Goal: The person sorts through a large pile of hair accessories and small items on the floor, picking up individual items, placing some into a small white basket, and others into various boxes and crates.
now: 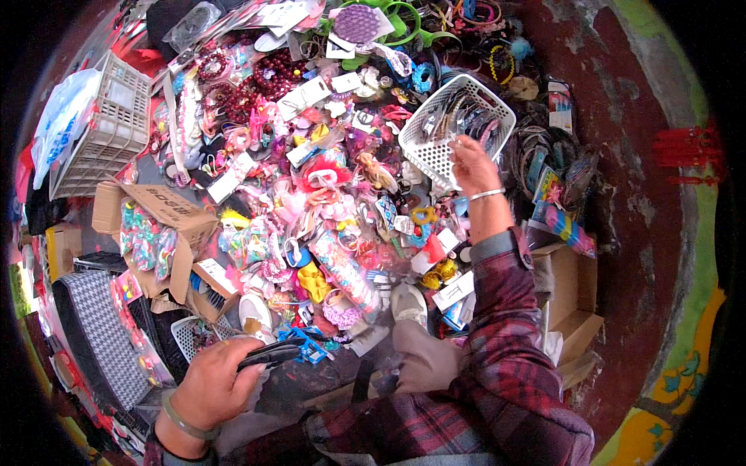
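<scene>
My left hand (pixel 214 380), low on the left, is closed around a small stack of thin black strips (pixel 272 353). Their exact kind I cannot make out. Over the near side of a white perforated plastic basket (pixel 431 161) is my right hand (pixel 472 166), its fingers drawn together. Whatever is between those fingertips, if anything, is too small to name. Dark, thin hair accessories (pixel 470 116) lie inside the basket. Just beyond my left hand sits a bright blue plastic piece (pixel 312 347).
A wide heap of colourful hair accessories (pixel 326 186) spreads before my shoes (pixel 409 303). At left stand a grey crate (pixel 116 116) and an open cardboard box (pixel 175 213) of bagged items. Another cardboard box (pixel 571 287) is beside my right arm. Green headbands (pixel 404 23) lie at the back.
</scene>
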Demonstrator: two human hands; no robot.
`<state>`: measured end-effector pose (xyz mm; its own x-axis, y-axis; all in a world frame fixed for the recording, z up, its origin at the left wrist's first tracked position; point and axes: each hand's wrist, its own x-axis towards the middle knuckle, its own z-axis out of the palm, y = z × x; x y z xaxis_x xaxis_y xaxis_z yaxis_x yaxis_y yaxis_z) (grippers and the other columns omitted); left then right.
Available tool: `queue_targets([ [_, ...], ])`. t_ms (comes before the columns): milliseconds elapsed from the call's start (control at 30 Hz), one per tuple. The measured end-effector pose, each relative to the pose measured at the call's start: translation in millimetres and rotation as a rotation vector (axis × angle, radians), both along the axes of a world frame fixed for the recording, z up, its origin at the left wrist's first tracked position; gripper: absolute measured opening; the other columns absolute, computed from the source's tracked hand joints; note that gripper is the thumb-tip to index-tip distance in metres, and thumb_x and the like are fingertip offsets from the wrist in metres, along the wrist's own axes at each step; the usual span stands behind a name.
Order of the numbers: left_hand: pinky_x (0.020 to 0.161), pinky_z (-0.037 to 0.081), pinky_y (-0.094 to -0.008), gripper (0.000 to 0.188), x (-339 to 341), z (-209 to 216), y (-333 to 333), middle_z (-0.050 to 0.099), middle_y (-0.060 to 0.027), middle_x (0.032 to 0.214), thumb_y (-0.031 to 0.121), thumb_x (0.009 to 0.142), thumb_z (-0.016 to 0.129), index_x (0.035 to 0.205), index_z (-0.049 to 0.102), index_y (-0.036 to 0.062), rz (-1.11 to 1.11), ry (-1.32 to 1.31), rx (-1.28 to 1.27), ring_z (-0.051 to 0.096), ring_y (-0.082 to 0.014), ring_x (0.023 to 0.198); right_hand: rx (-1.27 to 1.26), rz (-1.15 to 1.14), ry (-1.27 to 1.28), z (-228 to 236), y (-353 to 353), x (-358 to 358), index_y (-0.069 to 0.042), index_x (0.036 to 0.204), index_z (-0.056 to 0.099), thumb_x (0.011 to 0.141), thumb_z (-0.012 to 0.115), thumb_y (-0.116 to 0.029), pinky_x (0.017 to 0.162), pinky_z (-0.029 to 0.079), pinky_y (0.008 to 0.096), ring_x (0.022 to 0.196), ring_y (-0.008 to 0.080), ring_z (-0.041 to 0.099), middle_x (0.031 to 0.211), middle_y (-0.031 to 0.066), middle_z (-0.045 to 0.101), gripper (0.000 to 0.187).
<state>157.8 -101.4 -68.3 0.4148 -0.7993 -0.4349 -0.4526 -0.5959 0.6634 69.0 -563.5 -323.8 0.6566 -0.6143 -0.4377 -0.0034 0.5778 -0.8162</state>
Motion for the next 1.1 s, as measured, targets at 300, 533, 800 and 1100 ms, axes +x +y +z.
queue_targets([
  [300, 0.076, 0.049, -0.0388, 0.028, 2.8, -3.5, -4.2, 0.062, -0.0201, 0.093, 0.009, 0.077, 0.062, 0.102, 0.055, -0.0011, -0.006, 0.015, -0.005, 0.061, -0.0351, 0.086, -1.072, -0.19, 0.966, -37.6, -86.9, -3.5, -0.004, 0.092, 0.062, 0.075, 0.057, -0.009, 0.064, 0.05, 0.0356, 0.075, 0.0287, 0.064, 0.082, 0.0149, 0.065, 0.018],
  [533, 0.076, 0.049, -0.0386, 0.028, 5.9, -5.0, -6.2, 0.062, -0.0194, 0.093, 0.009, 0.077, 0.062, 0.102, 0.055, -0.001, -0.017, 0.014, 0.007, 0.061, -0.035, 0.086, -1.164, -0.021, 1.297, -69.4, -68.4, 28.4, 0.001, 0.085, 0.064, 0.077, 0.055, -0.015, 0.074, 0.051, 0.0426, 0.086, 0.0378, 0.063, 0.088, 0.0237, 0.064, 0.02],
  [800, 0.076, 0.049, -0.0387, 0.029, 11.5, -8.7, -9.1, 0.061, -0.0185, 0.093, 0.009, 0.076, 0.062, 0.103, 0.055, 0.0002, -0.056, 0.011, -0.006, 0.061, -0.0348, 0.085, -0.982, 0.162, 1.151, -111.5, -69.3, 45.2, -0.003, 0.09, 0.066, 0.074, 0.055, -0.024, 0.075, 0.05, 0.0386, 0.085, 0.0351, 0.063, 0.087, 0.0187, 0.066, 0.028],
  [1100, 0.074, 0.049, -0.0386, 0.03, 20.9, -11.5, -13.7, 0.061, -0.0178, 0.092, 0.01, 0.075, 0.064, 0.102, 0.054, 0.0012, -0.073, 0.012, -0.022, 0.061, -0.0343, 0.083, -0.974, -0.064, 1.236, -89.3, -59.4, 44.3, -0.005, 0.091, 0.067, 0.075, 0.057, -0.023, 0.081, 0.048, 0.0411, 0.09, 0.0368, 0.062, 0.095, 0.0197, 0.064, 0.025],
])
